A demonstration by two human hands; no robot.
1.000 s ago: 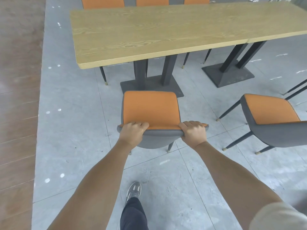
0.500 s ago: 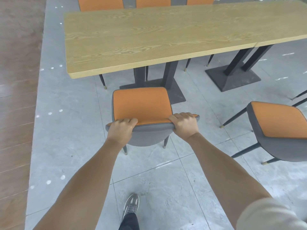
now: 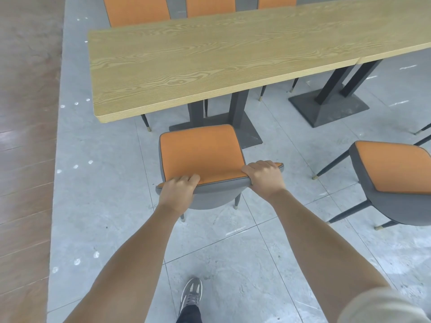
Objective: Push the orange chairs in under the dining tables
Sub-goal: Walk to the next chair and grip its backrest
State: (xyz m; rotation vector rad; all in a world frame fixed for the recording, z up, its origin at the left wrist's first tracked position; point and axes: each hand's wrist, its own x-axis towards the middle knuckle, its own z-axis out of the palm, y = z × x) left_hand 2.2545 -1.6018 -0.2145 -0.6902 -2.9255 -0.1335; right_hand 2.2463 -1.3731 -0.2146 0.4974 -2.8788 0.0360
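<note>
An orange chair (image 3: pixel 200 152) with a grey back shell stands just short of the long wooden dining table (image 3: pixel 210 59), its seat's front edge near the table's near edge. My left hand (image 3: pixel 178 191) grips the left part of the backrest top. My right hand (image 3: pixel 263 177) grips the right part of the same backrest. A second orange chair (image 3: pixel 394 166) stands away from the table at the right, turned at an angle.
Black table pedestals (image 3: pixel 326 106) stand under the top. Several orange chairs (image 3: pixel 137 10) are tucked in on the far side. Brown wood flooring (image 3: pixel 25 136) runs along the left. My shoe (image 3: pixel 191 293) is on the grey tiles below.
The chair in my hands has moved forward toward the table; its seat front now reaches the near table edge. Both hands keep their grip on the backrest.
</note>
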